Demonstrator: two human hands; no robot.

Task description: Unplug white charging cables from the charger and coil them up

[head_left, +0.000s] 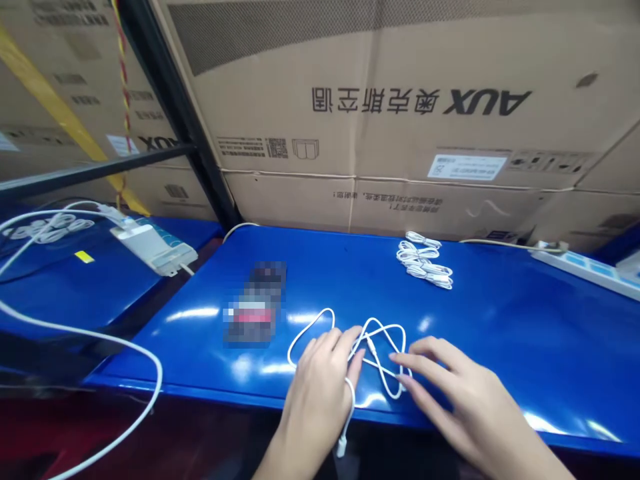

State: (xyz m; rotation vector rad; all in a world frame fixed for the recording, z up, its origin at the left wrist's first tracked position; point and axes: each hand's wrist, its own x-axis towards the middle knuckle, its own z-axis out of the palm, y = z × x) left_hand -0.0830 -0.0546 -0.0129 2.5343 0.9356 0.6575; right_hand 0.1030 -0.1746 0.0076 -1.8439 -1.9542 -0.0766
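Note:
A white charging cable (383,328) lies in loose, crossing loops at the front of the blue table, between my hands. My left hand (323,373) has its fingers curled and its thumb and forefinger closed on the left side of the loops. One cable end, with a small white plug (342,445), hangs below this hand over the table's front edge. Another length of the cable arcs out beyond the left knuckles. At the right side of the loops, the thumb and forefinger of my right hand (457,383) pinch the cable.
Several bundled white cables (424,260) lie farther back on the blue table (500,320). A blurred-out object (257,303) is at left. White power strips (155,250) sit on both sides, the left one with a long white cord. Large cardboard boxes (390,133) and a black rack post (175,100) stand behind.

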